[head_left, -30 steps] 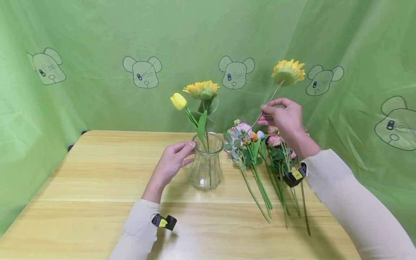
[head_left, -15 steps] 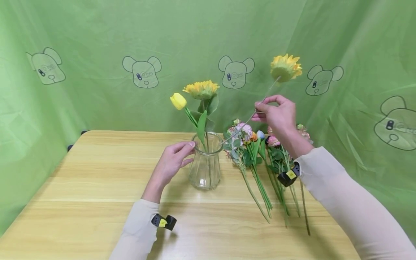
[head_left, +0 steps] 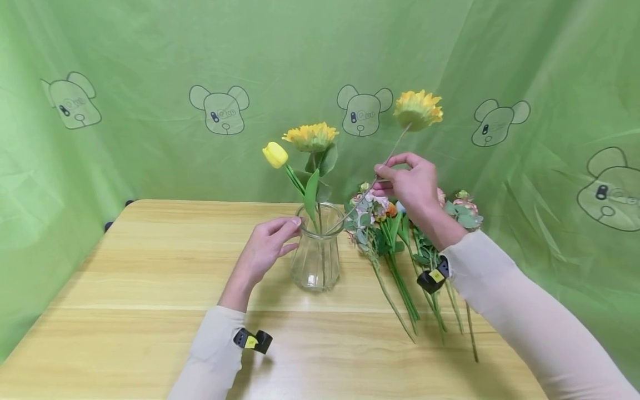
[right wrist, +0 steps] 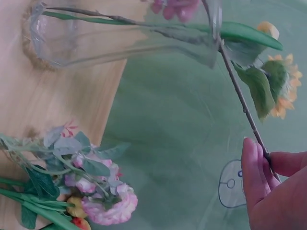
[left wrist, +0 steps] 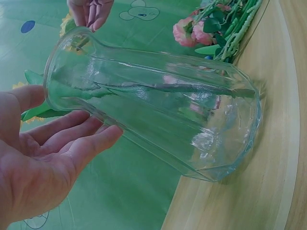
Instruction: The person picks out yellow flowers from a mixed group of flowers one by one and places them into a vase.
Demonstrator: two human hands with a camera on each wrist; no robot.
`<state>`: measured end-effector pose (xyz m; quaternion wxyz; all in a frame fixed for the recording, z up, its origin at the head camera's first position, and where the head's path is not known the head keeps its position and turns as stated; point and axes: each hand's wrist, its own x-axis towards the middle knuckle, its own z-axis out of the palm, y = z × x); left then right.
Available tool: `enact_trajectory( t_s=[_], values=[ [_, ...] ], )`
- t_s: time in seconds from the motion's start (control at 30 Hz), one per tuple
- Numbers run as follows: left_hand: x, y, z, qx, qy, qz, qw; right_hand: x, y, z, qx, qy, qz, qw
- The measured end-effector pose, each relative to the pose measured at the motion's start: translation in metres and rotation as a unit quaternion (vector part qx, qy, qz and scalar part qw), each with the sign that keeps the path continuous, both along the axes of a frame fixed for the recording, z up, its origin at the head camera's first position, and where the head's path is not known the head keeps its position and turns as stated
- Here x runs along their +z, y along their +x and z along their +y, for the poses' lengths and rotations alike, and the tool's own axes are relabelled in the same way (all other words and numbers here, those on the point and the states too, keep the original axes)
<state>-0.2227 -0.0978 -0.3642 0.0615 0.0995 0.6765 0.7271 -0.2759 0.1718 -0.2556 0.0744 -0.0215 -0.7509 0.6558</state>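
Observation:
A clear glass vase (head_left: pixel 316 266) stands upright on the table, holding a yellow tulip (head_left: pixel 275 155) and a sunflower (head_left: pixel 311 137). My left hand (head_left: pixel 270 244) holds the vase at its neck; in the left wrist view the thumb is at the rim and the fingers (left wrist: pixel 91 143) lie along the glass below it. My right hand (head_left: pixel 412 180) pinches the thin brown stem (right wrist: pixel 242 105) of a second sunflower (head_left: pixel 419 109) between thumb and fingers. This stem slants down to the left, its lower end at the vase mouth. Its bloom is up above my right hand.
Right of the vase, pink-and-white flowers (head_left: pixel 372 205) and several green stems (head_left: pixel 397 278) lie on the wooden table (head_left: pixel 165 289). More pink flowers (head_left: pixel 466 208) lie farther right, partly behind my right forearm. A green curtain (head_left: pixel 280 50) hangs behind.
My right hand has moved left with the sunflower, bringing the stem's lower end from over the pink flowers to the vase mouth. My left hand and the vase have stayed put.

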Motion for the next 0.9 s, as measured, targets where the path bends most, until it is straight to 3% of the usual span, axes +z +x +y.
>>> enact_trajectory(
  t_s=[0.23, 0.9],
  values=[
    [-0.001, -0.001, 0.0, -0.001, 0.0, 0.0, 1.0, -0.01, 0.002, -0.007, 0.001, -0.004, 0.001, 1.0],
    [0.0, 0.0, 0.0, 0.004, -0.007, 0.003, 1.0, -0.011, 0.007, -0.013, -0.003, -0.03, -0.007, 0.9995]
  ],
)
